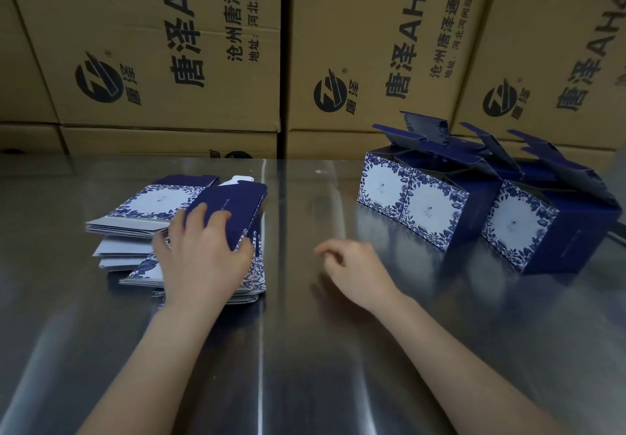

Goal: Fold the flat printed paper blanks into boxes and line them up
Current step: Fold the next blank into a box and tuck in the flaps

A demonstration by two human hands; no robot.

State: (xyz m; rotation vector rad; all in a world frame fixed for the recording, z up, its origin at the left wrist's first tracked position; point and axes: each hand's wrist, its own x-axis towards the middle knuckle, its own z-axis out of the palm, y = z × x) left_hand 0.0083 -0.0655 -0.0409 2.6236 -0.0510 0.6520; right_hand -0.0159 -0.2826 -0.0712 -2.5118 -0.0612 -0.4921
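A loose pile of flat blanks [149, 221], blue with a white flower print, lies on the left of the steel table [305, 350]. My left hand [200, 255] grips the top blank [233, 211], fingers over its dark blue face and thumb at its near edge, and that blank is tilted up from the pile. My right hand [352, 272] hovers over the table's middle with fingers loosely curled, holding nothing. Three folded boxes stand in a row at the right: one [384, 185], a second [433, 216] and a third [528, 231], all with their top flaps open.
Large brown cartons [372, 45] with black print are stacked like a wall right behind the table. The boxes' raised flaps [423, 133] stick up at the back right. The table's surface is shiny and reflects light.
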